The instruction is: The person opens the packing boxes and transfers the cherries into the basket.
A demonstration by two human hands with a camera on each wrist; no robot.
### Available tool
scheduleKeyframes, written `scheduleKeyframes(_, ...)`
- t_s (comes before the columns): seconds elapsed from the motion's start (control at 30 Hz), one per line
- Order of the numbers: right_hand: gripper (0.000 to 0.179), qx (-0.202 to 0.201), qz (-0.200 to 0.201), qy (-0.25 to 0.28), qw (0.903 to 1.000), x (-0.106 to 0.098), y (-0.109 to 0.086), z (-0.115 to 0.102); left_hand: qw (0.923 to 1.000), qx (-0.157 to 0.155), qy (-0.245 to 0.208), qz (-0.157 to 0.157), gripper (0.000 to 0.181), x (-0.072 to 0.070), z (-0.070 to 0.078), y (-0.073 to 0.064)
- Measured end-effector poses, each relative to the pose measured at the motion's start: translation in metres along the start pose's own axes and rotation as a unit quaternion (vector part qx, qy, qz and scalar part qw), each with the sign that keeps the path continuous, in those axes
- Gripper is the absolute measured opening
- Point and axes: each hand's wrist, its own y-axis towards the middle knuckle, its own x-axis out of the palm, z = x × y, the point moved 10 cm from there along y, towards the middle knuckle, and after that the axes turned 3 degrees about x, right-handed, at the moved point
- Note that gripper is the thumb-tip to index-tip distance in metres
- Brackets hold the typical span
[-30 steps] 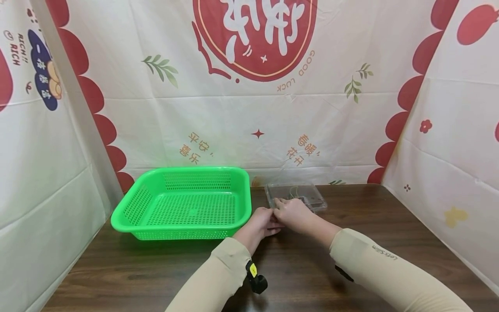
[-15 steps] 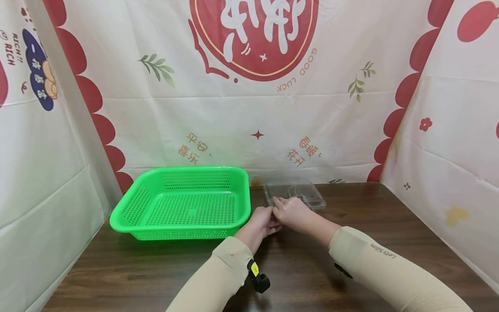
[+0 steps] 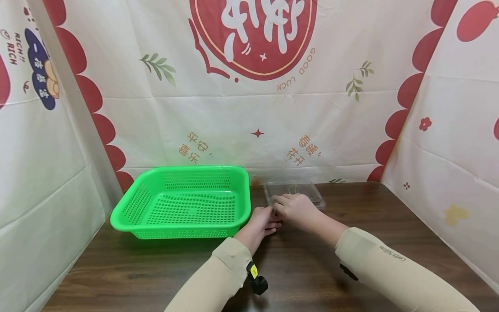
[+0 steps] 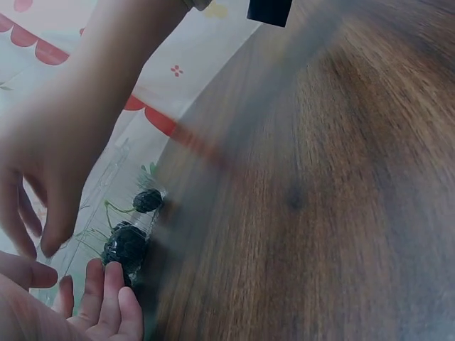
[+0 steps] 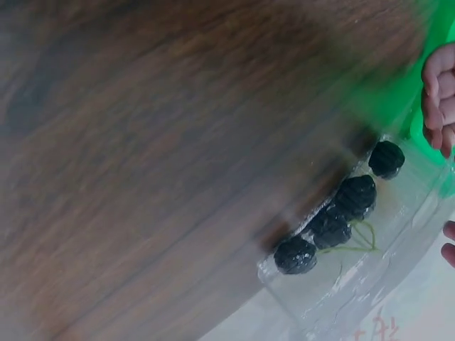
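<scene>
A clear plastic box [image 3: 312, 190] lies at the back of the table, right of the green basket. Several dark, lumpy balls [image 5: 355, 196] sit along one side of it, with a thin green stalk [image 5: 348, 248]. At the box's near left corner is my left hand [image 3: 259, 223], palm turned inward; its bent fingers [image 4: 110, 298] overlap the dark balls in the left wrist view. My right hand [image 3: 299, 212] hangs over the same corner, fingers loosely bent downward, close above the left thumb. Nothing shows between the fingers of either hand.
The green perforated basket [image 3: 181, 227] stands left of the box, close beside my left hand. Dark wooden table [image 3: 156, 277] spreads in front. White printed cloth [image 3: 234, 112] hangs behind and on both sides.
My right hand has lifted slightly and its forearm has shifted a little to the right, opening a small gap between the hands. My left hand stays about where it was.
</scene>
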Motion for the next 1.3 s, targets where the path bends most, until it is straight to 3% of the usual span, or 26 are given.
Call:
scheduleKeyframes(0.2,0.011,0.024,0.018,0.008,0.9995,-0.012,-0.009,0.017,1.0,0.002,-0.001,0.008,0.018,-0.002,0.001,0.001)
scheduleKeyframes(0.4,0.008,0.043,0.006,0.013,0.999,-0.02,-0.021,0.031,0.9998,0.006,-0.008,0.017,0.019,-0.003,0.001,0.003)
scheduleKeyframes(0.9,0.005,0.053,0.034,0.003,0.998,-0.037,-0.062,0.055,0.9998,0.011,-0.005,0.015,0.046,-0.003,0.0,-0.001)
scheduleKeyframes(1.3,0.015,0.062,0.015,-0.013,0.9979,-0.04,-0.081,0.071,0.9993,0.012,-0.024,0.027,0.045,-0.004,0.0,0.0)
